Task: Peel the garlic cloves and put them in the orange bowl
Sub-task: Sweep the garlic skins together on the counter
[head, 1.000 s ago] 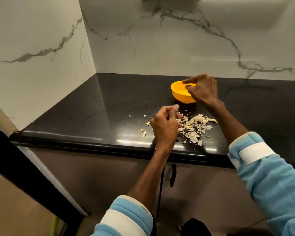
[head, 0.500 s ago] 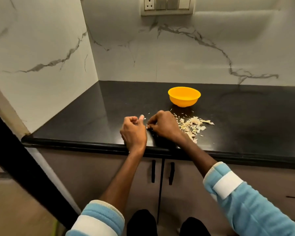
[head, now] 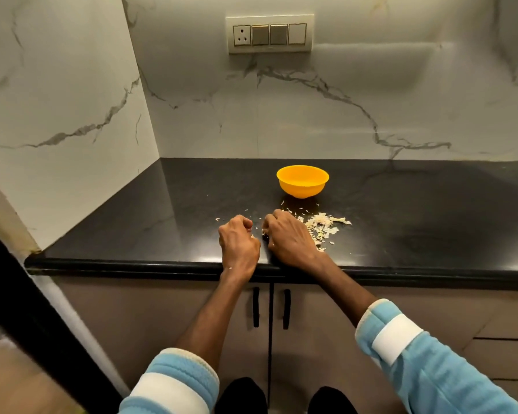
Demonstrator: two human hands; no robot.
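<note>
The left hand (head: 240,243) and the right hand (head: 290,237) lie knuckles-up, side by side and close together without touching, on the black countertop (head: 162,219) just inside its front edge. The left hand's fingers are curled under into a loose fist, with the thumb tucked against the forefinger. The right hand's fingers are bent down so that the tips meet the counter. A few pale scraps show in the narrow gap between the two hands, at the right hand's 9 o'clock. Whether either hand pinches a garlic clove cannot be told, since the curled fingers hide whatever lies under them. From the right hand's 2 to 3 o'clock a heap of garlic skins (head: 323,227) spreads over the counter, its near edge touching that hand's knuckle side. Thinner flakes are scattered at the left hand's 11 o'clock. The orange bowl (head: 302,180) stands upright at the right hand's 12 o'clock, beyond the skins and apart from both hands. Its contents are hidden by the near rim. Both forearms are bare, and each comes out of a light blue sleeve with a white band, the left sleeve (head: 174,380) at 7 o'clock and the right sleeve (head: 401,339) at 4 o'clock. Below the counter edge, at 6 o'clock, two cabinet doors carry dark handles (head: 255,307). High on the marble wall at 12 o'clock sits a switch plate (head: 269,34).
</note>
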